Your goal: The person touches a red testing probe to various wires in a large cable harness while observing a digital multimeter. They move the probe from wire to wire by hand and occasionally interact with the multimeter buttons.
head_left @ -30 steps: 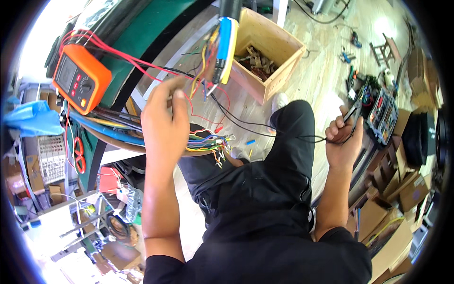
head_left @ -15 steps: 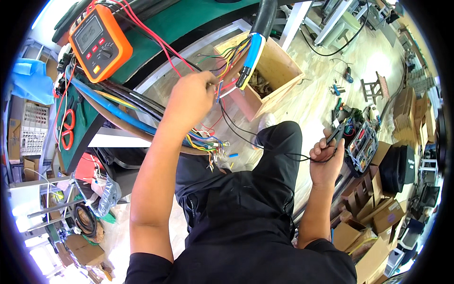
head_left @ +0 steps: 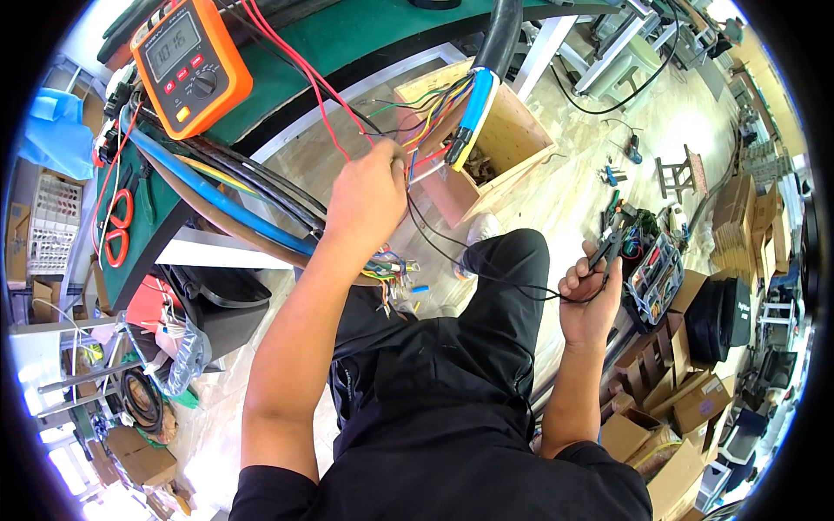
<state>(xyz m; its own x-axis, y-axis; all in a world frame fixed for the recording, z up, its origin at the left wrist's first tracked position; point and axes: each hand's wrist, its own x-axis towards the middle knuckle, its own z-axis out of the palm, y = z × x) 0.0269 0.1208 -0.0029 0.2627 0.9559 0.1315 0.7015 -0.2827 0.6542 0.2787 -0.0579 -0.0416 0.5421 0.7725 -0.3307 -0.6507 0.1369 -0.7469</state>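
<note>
My left hand is closed in a pinch beside the thin coloured wires fanning from a thick black cable; what its fingertips hold is hidden. Red test leads run from the orange handheld meter down to this hand. Low on the right, my right hand grips a black test clip, with a thin black lead looping away from it. A blue-wrapped wire bundle hangs from the black cable. Another cable's stripped multicoloured wire ends lie under my left forearm.
The green-topped bench curves across the upper left, bearing red-handled scissors. Beyond my knees stands an open wooden box. A tool organiser sits on the right, near cardboard boxes. A small stool stands farther off.
My left hand has shifted slightly right and down in the picture, staying beside the coloured wires. My right hand, with the black clip, has moved a little left. The view has shifted slightly.
</note>
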